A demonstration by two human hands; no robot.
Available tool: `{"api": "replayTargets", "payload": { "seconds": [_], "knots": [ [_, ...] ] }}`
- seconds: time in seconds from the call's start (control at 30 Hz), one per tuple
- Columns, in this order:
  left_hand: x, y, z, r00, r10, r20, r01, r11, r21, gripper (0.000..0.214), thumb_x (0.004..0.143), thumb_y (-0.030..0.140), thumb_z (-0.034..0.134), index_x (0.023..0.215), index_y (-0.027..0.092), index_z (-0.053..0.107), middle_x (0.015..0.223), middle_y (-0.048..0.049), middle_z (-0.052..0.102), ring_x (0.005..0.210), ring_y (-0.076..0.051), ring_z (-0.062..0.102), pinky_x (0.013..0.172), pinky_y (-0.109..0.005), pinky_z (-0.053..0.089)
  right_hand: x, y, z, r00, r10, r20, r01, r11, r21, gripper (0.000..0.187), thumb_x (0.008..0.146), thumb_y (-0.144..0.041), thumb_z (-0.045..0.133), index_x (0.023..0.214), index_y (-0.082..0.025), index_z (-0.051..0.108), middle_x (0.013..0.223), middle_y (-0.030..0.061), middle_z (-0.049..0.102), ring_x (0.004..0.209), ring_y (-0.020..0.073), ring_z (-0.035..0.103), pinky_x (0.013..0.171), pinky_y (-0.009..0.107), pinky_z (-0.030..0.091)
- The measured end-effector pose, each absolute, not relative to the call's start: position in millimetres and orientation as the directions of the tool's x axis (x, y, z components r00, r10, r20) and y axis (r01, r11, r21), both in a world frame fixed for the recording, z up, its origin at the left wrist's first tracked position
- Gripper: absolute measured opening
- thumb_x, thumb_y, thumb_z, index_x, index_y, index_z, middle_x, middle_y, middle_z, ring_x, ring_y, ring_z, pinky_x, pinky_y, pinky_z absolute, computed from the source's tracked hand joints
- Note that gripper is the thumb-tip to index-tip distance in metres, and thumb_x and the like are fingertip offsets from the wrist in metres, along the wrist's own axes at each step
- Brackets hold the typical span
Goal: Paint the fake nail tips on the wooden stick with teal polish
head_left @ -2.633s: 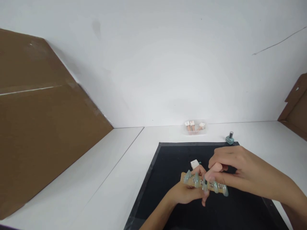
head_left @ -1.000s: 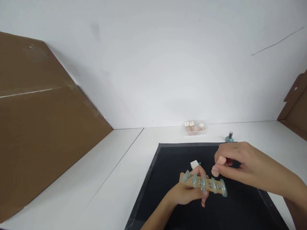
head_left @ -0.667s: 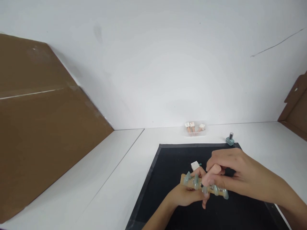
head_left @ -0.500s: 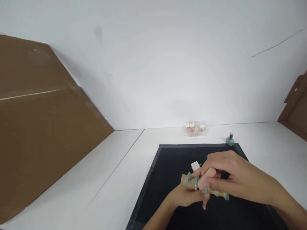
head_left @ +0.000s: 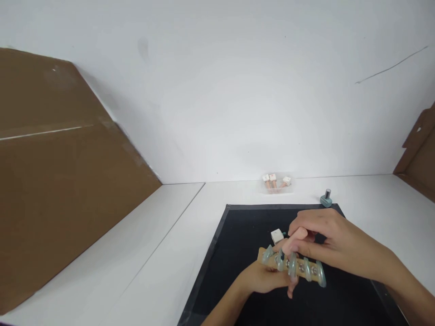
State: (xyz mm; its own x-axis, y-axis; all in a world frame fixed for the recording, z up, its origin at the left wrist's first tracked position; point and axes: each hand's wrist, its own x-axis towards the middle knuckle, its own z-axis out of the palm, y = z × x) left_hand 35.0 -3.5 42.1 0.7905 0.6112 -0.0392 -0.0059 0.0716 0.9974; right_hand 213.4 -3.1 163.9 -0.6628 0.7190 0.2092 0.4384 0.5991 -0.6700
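Observation:
My left hand is closed around a yellowish bar with a pale green translucent spiral along it. Shiny round metal pieces show between the turns of the spiral. Above the bar, my right hand has its fingers bent together close to the spiral's middle. Whatever lies between those fingertips, if anything, is hidden. Just beyond the hands, a white block sits on the black mat, with a small dark green bit beside it.
Near the wall stands a clear plastic box holding several white-topped pieces with pinkish stems. A teal block with a metal pin is at the mat's far right corner. Brown cardboard panels rise at the left and right.
My right hand has lifted slightly from the bar, uncovering more of the spiral and the metal pieces. My left hand keeps its hold in nearly the same place.

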Motion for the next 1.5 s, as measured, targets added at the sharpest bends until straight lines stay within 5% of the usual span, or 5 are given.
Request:
{"api": "replayTargets", "payload": {
  "seconds": [0.23, 0.47, 0.8, 1.2, 1.5],
  "knots": [
    [32.1, -3.3, 37.4, 0.795, 0.605, -0.037, -0.009, 0.072, 0.997, 0.052, 0.07, 0.066, 0.057, 0.062, 0.015, 0.049, 0.057, 0.0019, 0.048, 0.053, -0.008, 0.048, 0.056, -0.023, 0.043, 215.4, -3.7, 161.7, -0.637, 0.724, 0.265, 0.401, 0.604, -0.688, 0.023, 0.089, -0.031, 0.053, 0.074, -0.017, 0.064, 0.067, 0.0001, 0.061, 0.053, 0.0089, 0.05, 0.046, 0.019, 0.037],
    [36.2, 1.4, 45.9, 0.796, 0.603, -0.048, 0.052, 0.012, 0.999, 0.056, 0.07, 0.07, 0.051, 0.057, 0.016, 0.049, 0.056, 0.0016, 0.049, 0.056, -0.009, 0.048, 0.061, -0.025, 0.044, 212.8, -4.7, 162.9, -0.728, 0.66, 0.183, 0.334, 0.576, -0.747, 0.022, 0.09, -0.029, 0.052, 0.082, -0.017, 0.069, 0.077, 0.0026, 0.067, 0.071, 0.0132, 0.063, 0.058, 0.022, 0.047],
    [34.0, -4.2, 41.5, 0.793, 0.602, -0.096, 0.04, 0.105, 0.994, 0.058, 0.065, 0.072, 0.055, 0.06, 0.015, 0.048, 0.058, 0.0021, 0.047, 0.056, -0.008, 0.047, 0.059, -0.024, 0.043, 214.4, -4.1, 161.0, -0.646, 0.725, 0.236, 0.442, 0.609, -0.659, 0.026, 0.09, -0.031, 0.051, 0.074, -0.018, 0.067, 0.067, 0.0004, 0.061, 0.056, 0.0103, 0.053, 0.048, 0.021, 0.037],
    [33.1, 0.1, 38.1, 0.795, 0.605, -0.052, -0.026, 0.119, 0.993, 0.052, 0.068, 0.066, 0.058, 0.062, 0.015, 0.048, 0.056, 0.0033, 0.048, 0.052, -0.008, 0.048, 0.057, -0.023, 0.042, 213.0, -2.2, 161.8, -0.725, 0.668, 0.168, 0.321, 0.545, -0.775, 0.022, 0.089, -0.031, 0.054, 0.081, -0.018, 0.07, 0.071, 0.0013, 0.065, 0.064, 0.0116, 0.061, 0.055, 0.02, 0.044],
    [33.2, -2.0, 42.0, 0.82, 0.571, -0.045, -0.015, 0.1, 0.995, 0.055, 0.068, 0.069, 0.056, 0.06, 0.015, 0.049, 0.056, 0.0008, 0.049, 0.054, -0.009, 0.048, 0.058, -0.024, 0.042, 212.0, -1.4, 162.0, -0.691, 0.698, 0.188, 0.387, 0.577, -0.72, 0.023, 0.09, -0.029, 0.052, 0.078, -0.017, 0.067, 0.071, 0.0013, 0.063, 0.059, 0.0101, 0.054, 0.049, 0.019, 0.037]
  ]
}}
